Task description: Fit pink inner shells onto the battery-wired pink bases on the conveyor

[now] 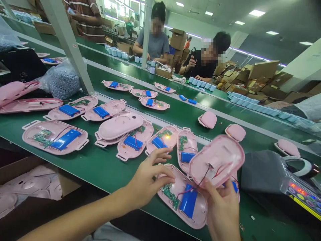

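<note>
My right hand (222, 204) grips the lower edge of a pink plastic shell half (227, 152), held tilted with its inner side toward me. A dark connector and red and black wires run from it. Below lies an open pink shell half (198, 214) with a blue battery pack (188, 201) and a green circuit board (170, 195) in it. Over the board end hovers my left hand (150, 175), fingers apart and curved, thumb and index tips close together; nothing shows between them. Another open shell half (187, 137) lies just behind.
Several pink shells with batteries, such as one shell (55, 137), line the green bench (105, 177). A black device with a red display (298, 189) stands at right. A grey post (67, 43) rises at left. Co-workers (156, 40) sit across the conveyor belt (180, 113).
</note>
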Available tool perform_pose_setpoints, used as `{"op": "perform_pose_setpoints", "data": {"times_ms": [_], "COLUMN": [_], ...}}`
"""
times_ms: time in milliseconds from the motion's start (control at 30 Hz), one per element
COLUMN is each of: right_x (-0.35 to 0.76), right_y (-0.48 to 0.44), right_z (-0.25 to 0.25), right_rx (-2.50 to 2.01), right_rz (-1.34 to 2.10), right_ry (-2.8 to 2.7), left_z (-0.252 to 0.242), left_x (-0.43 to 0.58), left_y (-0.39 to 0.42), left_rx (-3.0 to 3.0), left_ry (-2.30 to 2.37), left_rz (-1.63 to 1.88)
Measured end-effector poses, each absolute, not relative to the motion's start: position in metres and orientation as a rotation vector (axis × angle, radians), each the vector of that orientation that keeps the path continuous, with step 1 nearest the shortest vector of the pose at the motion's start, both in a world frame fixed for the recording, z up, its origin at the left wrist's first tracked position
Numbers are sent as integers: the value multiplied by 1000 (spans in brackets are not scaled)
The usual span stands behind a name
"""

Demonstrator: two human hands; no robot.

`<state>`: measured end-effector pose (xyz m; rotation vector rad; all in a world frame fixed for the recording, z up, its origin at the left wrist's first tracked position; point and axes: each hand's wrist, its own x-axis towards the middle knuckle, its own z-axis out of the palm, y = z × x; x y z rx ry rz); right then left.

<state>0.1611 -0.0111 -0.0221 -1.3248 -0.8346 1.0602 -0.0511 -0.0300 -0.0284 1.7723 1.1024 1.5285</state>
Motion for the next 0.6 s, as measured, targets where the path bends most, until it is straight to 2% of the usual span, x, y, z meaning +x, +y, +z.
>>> {"op": "perform_pose_setpoints", "data": {"times_ms": [167,433,600], "right_x": [118,88,104], "right_y": [-39,-55,-51], "right_z": [-34,-49,-53], "right_rx": [-1149,-1034,-1235], "right_rz": [1408,1297,1246], "right_ry": [-828,-872,-1090], "left_z": [-19,-31,-41], "left_x": [-44,-29,-29], "left_y": [-36,-35,-33], "left_rx": [1791,1456,1015], "left_ry": [1041,1055,1043], "left_rz": [1653,1767,1698]}}
